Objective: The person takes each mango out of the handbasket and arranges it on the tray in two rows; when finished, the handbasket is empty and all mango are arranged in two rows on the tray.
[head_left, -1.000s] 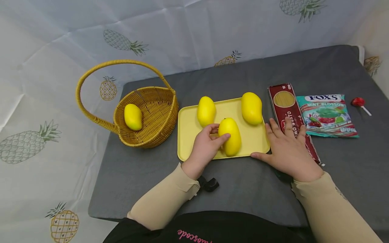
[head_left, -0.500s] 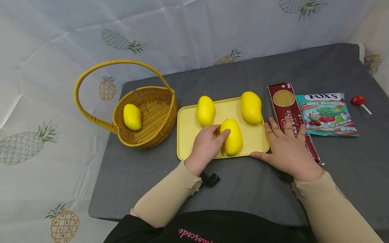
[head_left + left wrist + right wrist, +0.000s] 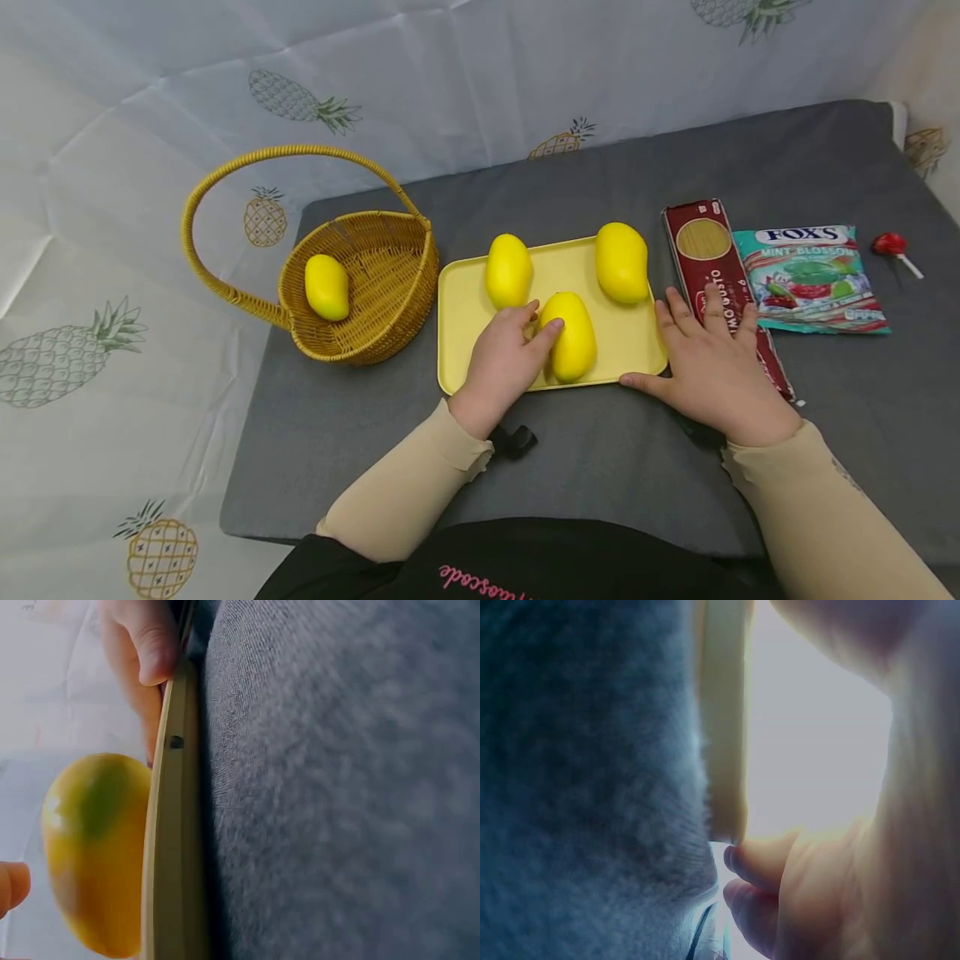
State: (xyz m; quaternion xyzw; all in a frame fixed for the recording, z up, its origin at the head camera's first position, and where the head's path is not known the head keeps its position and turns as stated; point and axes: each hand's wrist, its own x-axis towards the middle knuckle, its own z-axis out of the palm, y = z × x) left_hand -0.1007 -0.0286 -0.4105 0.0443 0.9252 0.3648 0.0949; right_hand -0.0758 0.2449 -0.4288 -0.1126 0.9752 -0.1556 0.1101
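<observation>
In the head view, three yellow mangoes are on a pale yellow tray. By the front mango is my left hand, thumb over its left side and fingers on the left, relaxed. The left wrist view shows the thumb tip apart from this mango, which has a green patch. My right hand is spread flat, its thumb at the tray's front right corner and its fingers over a dark red spaghetti pack. The other tray mangoes are at back left and back right.
A wicker basket with a tall handle stands left of the tray, one mango inside. On the right lie a Fox's sweets bag and a red lollipop. Grey cloth covers the table; a patterned curtain hangs behind.
My left fingers have loosened from around the front mango, and the hand has drawn slightly back to the left. The mango barely shifted. My right hand has stayed in place.
</observation>
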